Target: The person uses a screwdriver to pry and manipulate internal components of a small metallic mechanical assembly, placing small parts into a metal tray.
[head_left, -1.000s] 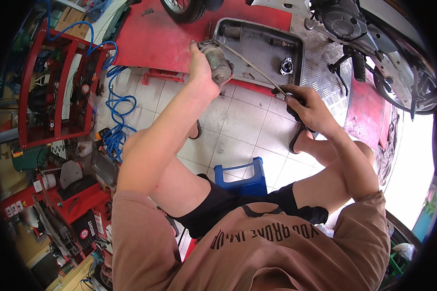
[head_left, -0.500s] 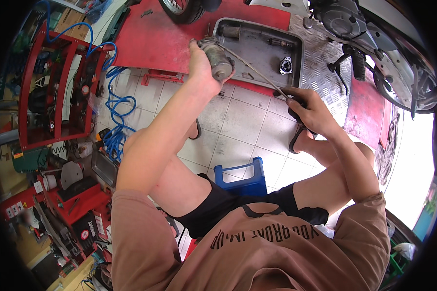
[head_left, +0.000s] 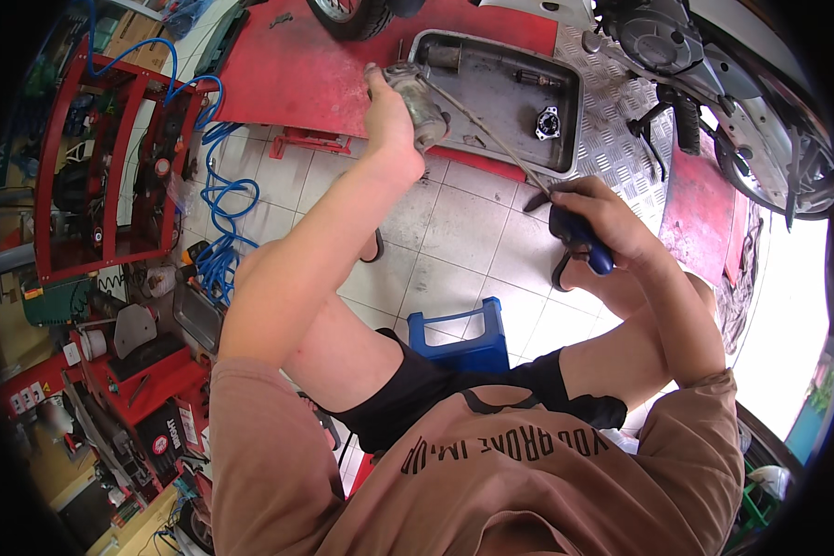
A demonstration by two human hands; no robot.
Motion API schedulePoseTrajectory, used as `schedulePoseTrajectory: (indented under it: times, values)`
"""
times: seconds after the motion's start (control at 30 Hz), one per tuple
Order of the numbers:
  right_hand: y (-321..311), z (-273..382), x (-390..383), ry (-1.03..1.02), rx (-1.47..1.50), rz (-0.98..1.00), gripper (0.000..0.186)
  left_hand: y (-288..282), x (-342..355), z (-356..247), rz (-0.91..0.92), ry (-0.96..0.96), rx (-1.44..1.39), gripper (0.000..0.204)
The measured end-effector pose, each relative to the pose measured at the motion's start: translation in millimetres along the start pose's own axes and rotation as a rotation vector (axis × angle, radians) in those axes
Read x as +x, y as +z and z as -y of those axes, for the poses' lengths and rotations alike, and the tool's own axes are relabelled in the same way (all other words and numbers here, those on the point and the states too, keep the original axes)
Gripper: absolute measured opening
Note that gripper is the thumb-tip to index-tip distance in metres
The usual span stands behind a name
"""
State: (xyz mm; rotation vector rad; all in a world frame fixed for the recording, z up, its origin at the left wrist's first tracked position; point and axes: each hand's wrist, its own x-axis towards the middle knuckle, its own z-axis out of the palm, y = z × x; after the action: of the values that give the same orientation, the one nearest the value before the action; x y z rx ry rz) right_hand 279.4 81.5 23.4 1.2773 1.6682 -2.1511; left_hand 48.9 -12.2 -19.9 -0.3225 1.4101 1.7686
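Two grips matter here: the left hand [head_left: 389,116] is wrapped round a grimy metal cylinder [head_left: 426,113], held up by the near left corner of the grey tray [head_left: 493,43] on the red platform [head_left: 296,79], while the right hand [head_left: 607,218] is closed round the handle of a long-shafted tool [head_left: 570,225], probably a screwdriver, whose tip reaches the cylinder's far end, though whether it is seated I cannot tell. For clean work, the shaft should probably bear squarely, with the left grip firm against twisting and its fingers clear of any slip.
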Motion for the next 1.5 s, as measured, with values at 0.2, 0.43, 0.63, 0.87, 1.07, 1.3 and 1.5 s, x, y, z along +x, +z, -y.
schedulePoseTrajectory:
  times: [0.2,0.43,0.63,0.87,1.07,1.3,1.5]
  values:
    - [-3.4,-11.2,6.7,0.173,0.678,0.582,0.024,7.3,2.3,9.6,-0.165,0.102,0.094,0.066]
    - [9.8,-27.1,12.5,0.037,0.708,0.733,0.027,1.3,19.7,17.4,-0.161,0.095,0.009,0.066]
    - [17.3,-22.3,17.3,-0.161,0.069,0.356,0.026,2.4,27.9,27.3,-0.368,0.219,0.161,0.075]
    - [31.1,-33.7,19.7,-0.563,-1.037,-0.235,0.031,-15.6,39.0,40.1,-0.435,0.268,0.231,0.077]
    - [15.1,-16.1,18.7,-0.302,-0.584,0.046,0.038,-13.9,37.1,42.9,-0.322,0.222,0.153,0.075]
    - [22.7,-8.2,-31.1,0.12,0.456,0.74,0.032,-37.9,22.2,9.9,-0.335,0.474,0.245,0.077]
    - [52.7,-72.0,-86.6,-0.027,0.555,0.542,0.026,-43.8,-55.5,11.2,-0.179,0.538,0.272,0.07]
